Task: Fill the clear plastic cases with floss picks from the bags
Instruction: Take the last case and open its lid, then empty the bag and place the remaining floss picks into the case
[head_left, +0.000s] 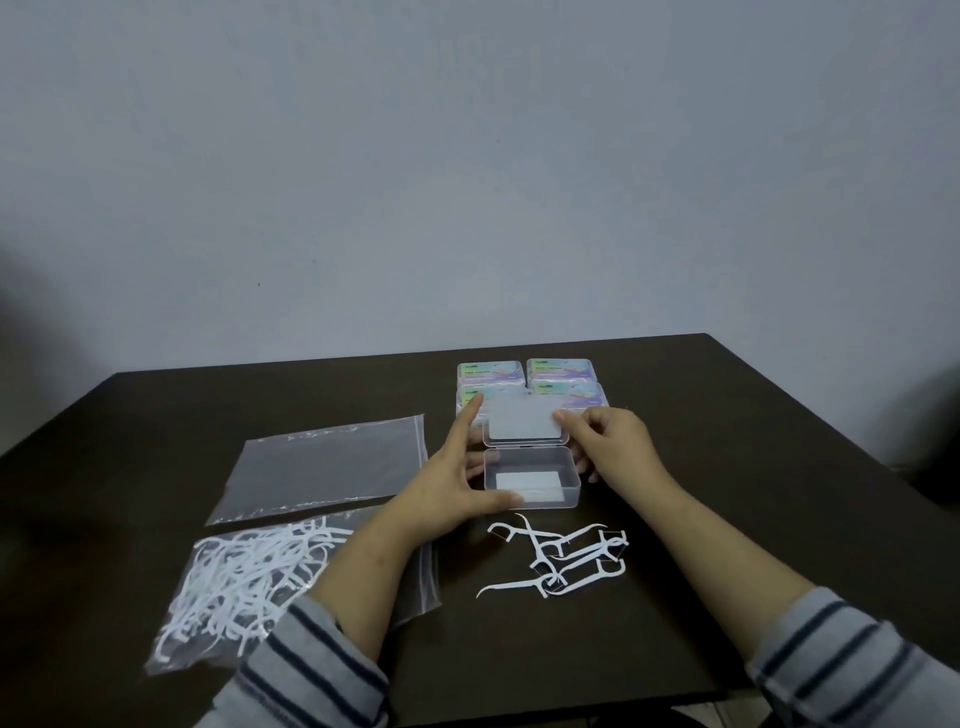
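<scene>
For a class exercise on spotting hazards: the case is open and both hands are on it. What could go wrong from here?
1. The open clear case sits close to the loose floss picks; a hand sweep might scatter them.
2. The right hand pinches the raised lid; if released, it could drop shut before filling.
3. The lid leans near the four closed cases behind and might nudge them.

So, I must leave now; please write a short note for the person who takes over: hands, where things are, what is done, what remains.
Left hand: open, fingers on the left side of the open clear case.
Right hand: pinches the raised lid.
Case holds only a white card; no picks in it.
Loose floss picks lie in front of the case.
Full bag near left; flat bag behind it looks empty.
Four closed labelled cases stand behind.
Left: fill this case, close it.
</scene>
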